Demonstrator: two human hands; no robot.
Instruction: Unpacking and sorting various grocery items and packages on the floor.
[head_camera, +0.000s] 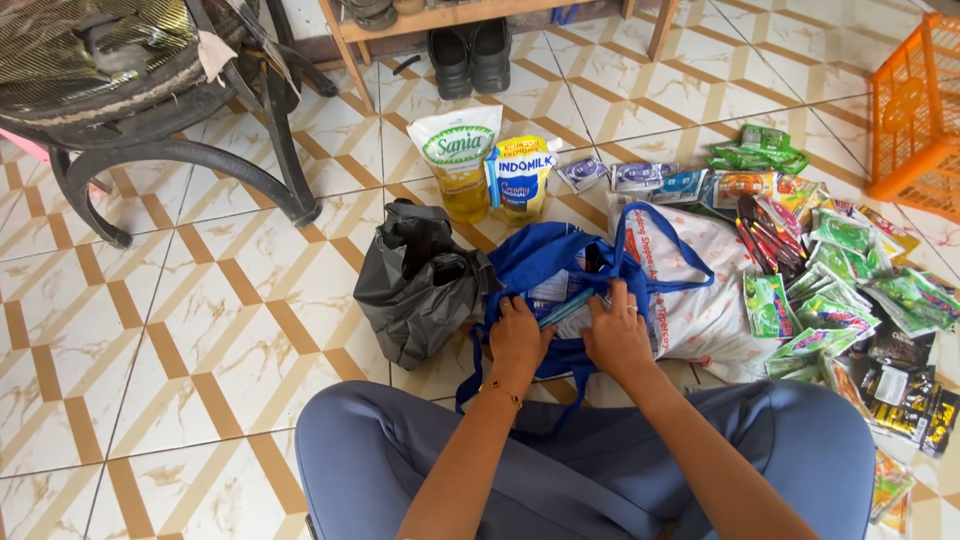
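As you sit on the tiled floor, your left hand (518, 338) and right hand (617, 335) both grip packets inside the blue bag (545, 262), between a black plastic bag (415, 285) and green sachets (830, 285)

Two hands: left hand (517, 338), right hand (617, 338). One blue bag (535, 262), one black plastic bag (418, 282), two refill pouches (490, 170), one orange crate (915, 115), one pr black shoes (470, 55) (sachets (850, 290) too many to count).

open blue bag (540, 262) on tiled floor
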